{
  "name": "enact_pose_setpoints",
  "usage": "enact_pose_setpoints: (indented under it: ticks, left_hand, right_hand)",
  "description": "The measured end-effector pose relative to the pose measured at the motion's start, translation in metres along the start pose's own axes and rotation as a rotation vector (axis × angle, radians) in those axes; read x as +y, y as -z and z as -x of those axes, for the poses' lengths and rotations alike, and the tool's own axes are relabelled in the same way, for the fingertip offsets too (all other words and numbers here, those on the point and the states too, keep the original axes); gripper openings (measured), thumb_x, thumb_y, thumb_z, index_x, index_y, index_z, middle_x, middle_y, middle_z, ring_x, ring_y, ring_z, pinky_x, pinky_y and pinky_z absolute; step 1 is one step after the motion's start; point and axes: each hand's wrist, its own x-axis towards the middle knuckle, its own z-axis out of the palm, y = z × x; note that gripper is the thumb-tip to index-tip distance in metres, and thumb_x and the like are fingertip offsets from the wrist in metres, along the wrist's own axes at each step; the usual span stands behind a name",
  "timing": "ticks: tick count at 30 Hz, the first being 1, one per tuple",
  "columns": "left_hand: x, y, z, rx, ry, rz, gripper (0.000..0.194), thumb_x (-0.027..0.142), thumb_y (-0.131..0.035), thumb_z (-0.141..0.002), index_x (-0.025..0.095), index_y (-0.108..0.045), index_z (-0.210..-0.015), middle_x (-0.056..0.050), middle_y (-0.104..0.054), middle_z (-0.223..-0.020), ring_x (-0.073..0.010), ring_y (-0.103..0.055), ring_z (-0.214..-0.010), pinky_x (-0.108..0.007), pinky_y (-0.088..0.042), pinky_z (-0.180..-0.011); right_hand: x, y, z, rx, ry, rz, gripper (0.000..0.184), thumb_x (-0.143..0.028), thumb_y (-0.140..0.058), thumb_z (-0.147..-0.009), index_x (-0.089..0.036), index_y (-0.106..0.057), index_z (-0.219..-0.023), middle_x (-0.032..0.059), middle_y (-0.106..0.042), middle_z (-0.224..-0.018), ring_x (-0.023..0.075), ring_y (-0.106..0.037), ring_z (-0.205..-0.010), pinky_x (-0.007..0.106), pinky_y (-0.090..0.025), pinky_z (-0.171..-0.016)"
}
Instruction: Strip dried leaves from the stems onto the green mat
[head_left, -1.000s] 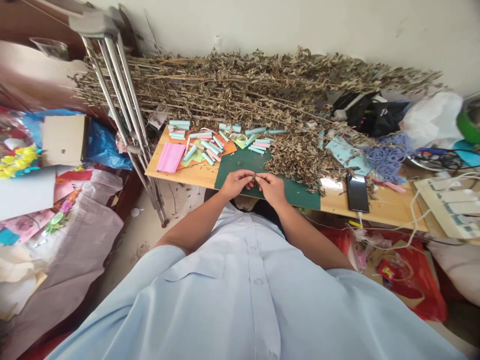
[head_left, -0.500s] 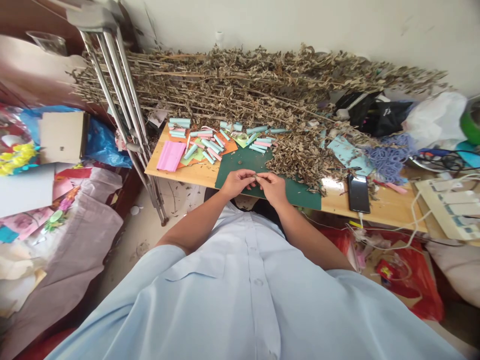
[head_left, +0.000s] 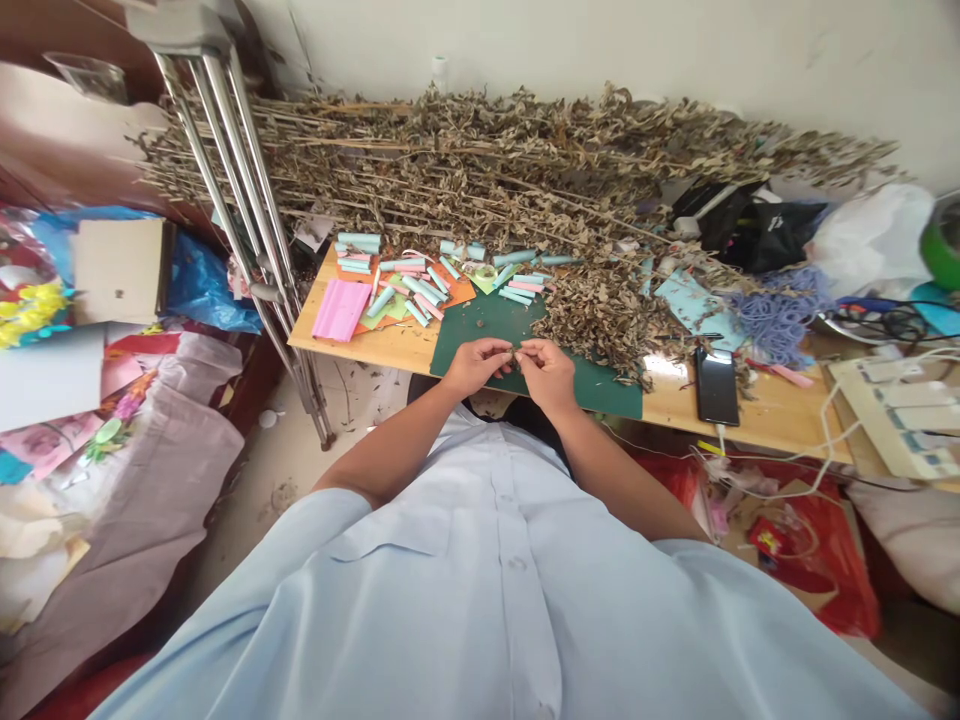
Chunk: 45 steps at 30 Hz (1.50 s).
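My left hand (head_left: 478, 366) and my right hand (head_left: 547, 373) meet fingertip to fingertip over the front edge of a dark green mat (head_left: 480, 322). Pinched between them is a small greyish-brown bit of dried leaf (head_left: 515, 356), mostly covered by the fingers. A heap of dried leaves (head_left: 604, 320) lies on the mat just beyond my right hand. Left of the mat are several rolled paper tubes (head_left: 425, 292) in pale blue and pink, on orange and green paper. A folded pink paper (head_left: 341, 310) rests near the table's left end.
Long dried leafy stalks (head_left: 465, 165) stretch along the wall at the back. Metal crutches (head_left: 240, 180) lean at the left end of the wooden table (head_left: 360, 347). To the right are a phone (head_left: 717, 386) on a cable, purple yarn (head_left: 784, 310) and a power strip (head_left: 892, 410).
My fingertips have parted slightly around the bit of dried leaf, with my right hand a little farther right. The things on the table have stayed put.
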Motion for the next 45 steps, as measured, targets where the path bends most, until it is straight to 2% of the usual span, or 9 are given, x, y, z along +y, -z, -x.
enact_pose_setpoints:
  ticks: [5,7,9,12,16,25,30,37,45]
  left_hand:
    - [0.001,-0.001,0.0,-0.01,0.008,-0.04,0.033,0.04,-0.07,-0.086,0.01,-0.072,-0.102,-0.004,-0.07,-0.071,-0.0121,-0.066,-0.062,-0.022,-0.053,-0.055]
    - [0.002,0.0,0.0,-0.015,0.016,-0.044,0.032,0.038,-0.07,-0.086,0.01,-0.072,-0.101,-0.005,-0.071,-0.072,-0.0121,-0.066,-0.062,-0.022,-0.053,-0.055]
    - [0.002,0.0,-0.001,-0.011,0.033,-0.024,0.031,0.038,-0.07,-0.086,0.01,-0.071,-0.1,-0.005,-0.071,-0.073,-0.0127,-0.067,-0.063,-0.022,-0.053,-0.054]
    - [0.001,0.001,-0.002,0.012,0.059,0.045,0.032,0.037,-0.072,-0.084,0.009,-0.07,-0.1,-0.007,-0.072,-0.078,-0.0138,-0.069,-0.064,-0.023,-0.054,-0.054]
    - [-0.004,0.002,-0.003,0.027,0.011,0.083,0.036,0.036,-0.073,-0.084,0.01,-0.068,-0.107,-0.005,-0.071,-0.077,-0.0135,-0.068,-0.063,-0.024,-0.054,-0.055]
    - [-0.003,0.001,0.0,-0.008,-0.009,-0.026,0.036,0.041,-0.072,-0.083,0.011,-0.071,-0.104,-0.003,-0.069,-0.072,-0.0113,-0.064,-0.061,-0.023,-0.054,-0.058]
    - [0.002,-0.001,0.004,-0.018,-0.026,-0.145,0.03,0.04,-0.064,-0.089,0.013,-0.073,-0.099,-0.003,-0.068,-0.074,-0.0102,-0.063,-0.062,-0.02,-0.05,-0.056]
    - [0.006,0.001,0.003,-0.039,-0.018,-0.15,0.027,0.038,-0.061,-0.09,0.014,-0.071,-0.097,-0.001,-0.065,-0.072,-0.0094,-0.061,-0.06,-0.019,-0.048,-0.055]
    - [0.003,0.002,0.001,-0.02,-0.024,-0.122,0.023,0.036,-0.059,-0.091,0.014,-0.067,-0.095,0.0,-0.062,-0.07,-0.0081,-0.057,-0.056,-0.019,-0.046,-0.054]
  right_hand:
    - [-0.008,0.004,0.002,-0.035,0.131,0.114,0.025,-0.035,-0.063,-0.086,-0.023,-0.067,-0.108,0.0066,-0.076,-0.096,0.0207,-0.071,-0.084,0.038,-0.058,-0.086]
    - [-0.011,0.004,0.002,-0.051,0.139,0.155,0.023,-0.034,-0.064,-0.086,-0.024,-0.067,-0.107,0.007,-0.075,-0.099,0.0214,-0.071,-0.087,0.038,-0.056,-0.09]
    - [-0.013,0.004,0.0,-0.052,0.091,0.127,0.024,-0.035,-0.064,-0.085,-0.024,-0.067,-0.105,0.007,-0.075,-0.098,0.0213,-0.07,-0.086,0.038,-0.057,-0.087]
    - [-0.011,0.001,-0.006,-0.028,-0.055,-0.031,0.029,-0.041,-0.067,-0.08,-0.022,-0.063,-0.102,0.0052,-0.074,-0.088,0.0181,-0.067,-0.073,0.034,-0.057,-0.072]
    - [-0.007,-0.002,-0.011,-0.006,-0.169,-0.173,0.036,-0.043,-0.07,-0.073,-0.021,-0.06,-0.1,0.0024,-0.073,-0.083,0.0139,-0.062,-0.062,0.03,-0.053,-0.062]
    - [-0.007,-0.002,-0.009,-0.03,-0.151,-0.183,0.033,-0.038,-0.073,-0.072,-0.021,-0.061,-0.097,0.0003,-0.072,-0.079,0.0132,-0.061,-0.06,0.03,-0.054,-0.062]
    - [-0.006,-0.002,-0.01,-0.05,-0.16,-0.159,0.031,-0.037,-0.072,-0.071,-0.021,-0.062,-0.096,0.0001,-0.071,-0.078,0.0133,-0.061,-0.06,0.03,-0.054,-0.063]
    - [-0.004,-0.006,-0.01,-0.048,-0.311,-0.288,0.037,-0.039,-0.071,-0.066,-0.021,-0.061,-0.097,0.0004,-0.069,-0.078,0.0111,-0.056,-0.055,0.023,-0.04,-0.047]
    - [-0.008,-0.007,-0.012,0.036,-0.272,-0.294,0.033,-0.04,-0.07,-0.067,-0.021,-0.064,-0.093,-0.0007,-0.065,-0.072,0.0121,-0.056,-0.056,0.024,-0.039,-0.047]
